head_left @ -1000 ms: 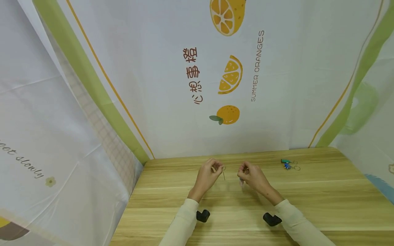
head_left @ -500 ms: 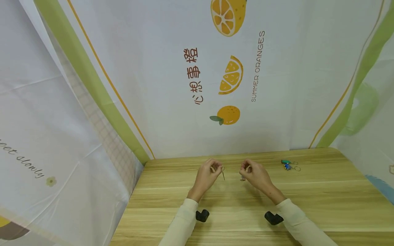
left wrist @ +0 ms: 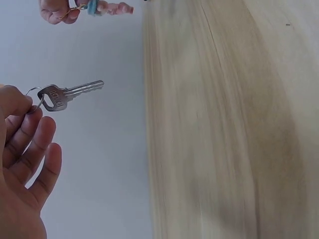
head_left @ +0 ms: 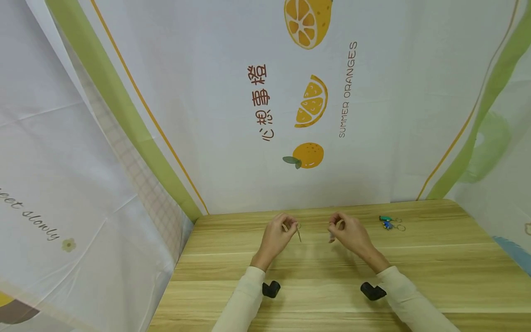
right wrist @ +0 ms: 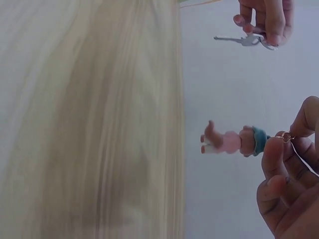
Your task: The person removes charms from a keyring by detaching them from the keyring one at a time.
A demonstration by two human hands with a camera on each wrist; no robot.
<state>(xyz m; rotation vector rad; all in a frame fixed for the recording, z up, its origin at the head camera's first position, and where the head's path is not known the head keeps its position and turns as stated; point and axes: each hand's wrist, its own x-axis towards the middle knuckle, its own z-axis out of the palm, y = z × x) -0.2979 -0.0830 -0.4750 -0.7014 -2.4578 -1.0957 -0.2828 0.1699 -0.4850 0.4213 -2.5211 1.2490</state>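
Observation:
Thumb and fingers of my left hand [head_left: 277, 237] pinch a thin metal key ring [left wrist: 34, 91], from which a silver key [left wrist: 58, 98] hangs above the table. Across a gap to the right, my right hand [head_left: 352, 236] pinches the metal ring [right wrist: 285, 135] of a keychain figurine. This small figurine [right wrist: 232, 142] has a teal top, a pink body and a tail-like bit at its lower end, and it dangles below the fingertips. The key and the figurine are apart.
On the wooden table [head_left: 315, 295], toward the back right, lie a green keychain [head_left: 385, 218] and a blue keychain [head_left: 387, 225], each with a ring. A white printed curtain [head_left: 232, 175] stands behind the table. Black mounts [head_left: 271, 289] sit at both wrists.
The hands have drawn apart: my right hand has shifted right with the figurine, my left slightly left with the key. The two keychains on the table have stayed put.

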